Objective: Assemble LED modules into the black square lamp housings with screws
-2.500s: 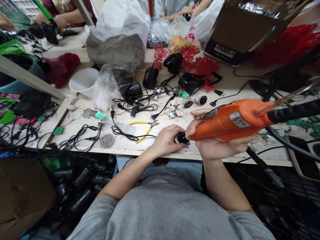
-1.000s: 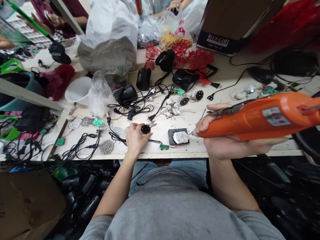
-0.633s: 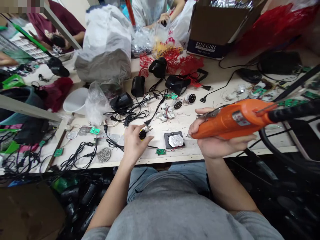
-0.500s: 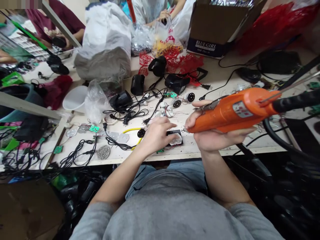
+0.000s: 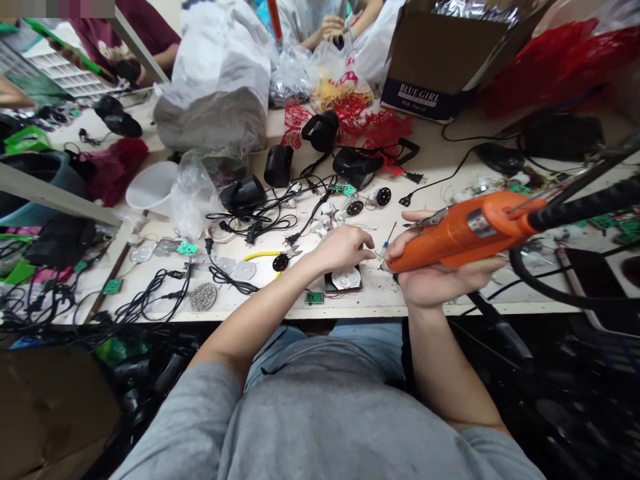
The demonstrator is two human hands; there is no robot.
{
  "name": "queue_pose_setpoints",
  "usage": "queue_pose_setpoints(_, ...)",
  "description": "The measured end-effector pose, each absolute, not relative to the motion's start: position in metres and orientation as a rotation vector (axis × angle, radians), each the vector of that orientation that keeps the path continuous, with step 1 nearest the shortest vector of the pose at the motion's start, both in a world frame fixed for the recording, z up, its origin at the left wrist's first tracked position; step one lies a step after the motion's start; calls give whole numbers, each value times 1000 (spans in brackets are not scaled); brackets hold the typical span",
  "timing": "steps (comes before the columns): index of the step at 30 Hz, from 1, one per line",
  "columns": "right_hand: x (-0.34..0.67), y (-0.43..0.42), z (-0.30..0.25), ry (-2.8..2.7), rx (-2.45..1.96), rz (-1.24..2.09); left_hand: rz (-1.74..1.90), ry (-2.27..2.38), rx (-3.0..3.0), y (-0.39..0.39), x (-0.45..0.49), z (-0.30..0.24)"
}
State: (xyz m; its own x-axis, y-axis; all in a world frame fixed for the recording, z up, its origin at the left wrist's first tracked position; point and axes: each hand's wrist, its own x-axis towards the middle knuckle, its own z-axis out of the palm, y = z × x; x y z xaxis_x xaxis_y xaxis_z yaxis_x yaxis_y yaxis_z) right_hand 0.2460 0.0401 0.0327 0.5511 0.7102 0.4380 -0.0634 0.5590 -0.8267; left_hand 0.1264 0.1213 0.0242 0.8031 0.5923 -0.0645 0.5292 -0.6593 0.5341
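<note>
My right hand (image 5: 425, 277) is wrapped round an orange electric screwdriver (image 5: 465, 230), its tip pointing left. Close to that tip, the fingers of my left hand (image 5: 347, 248) are bent in a pinch; anything between them is too small to make out. Under the left hand lies a black housing with a pale plate (image 5: 347, 279) on it, partly covered by the hand. A small green circuit board (image 5: 315, 297) is beside the housing at the table's front edge. Behind the electric screwdriver's tip lies a thin screwdriver with a blue part (image 5: 389, 237).
Yellow-handled pliers (image 5: 263, 255), a round dish of screws (image 5: 203, 297) and black cables (image 5: 255, 227) lie to the left. Black housings (image 5: 279, 166) stand behind. A carton (image 5: 425, 67) and white sack (image 5: 215, 73) are at the back. Two other people sit across the table.
My left hand has moved right, from over the housing to near the electric screwdriver's tip, and its fingers have drawn into a pinch. The right hand still holds the electric screwdriver.
</note>
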Motion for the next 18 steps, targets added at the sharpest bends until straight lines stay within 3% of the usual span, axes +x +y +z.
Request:
queue_pose_setpoints(8,246,20,21,-891,-882,674,80,894,2598,72,86,31)
queue_pose_setpoints(18,238,20,17,-912,-847,724,468,964,2284,57,65,8)
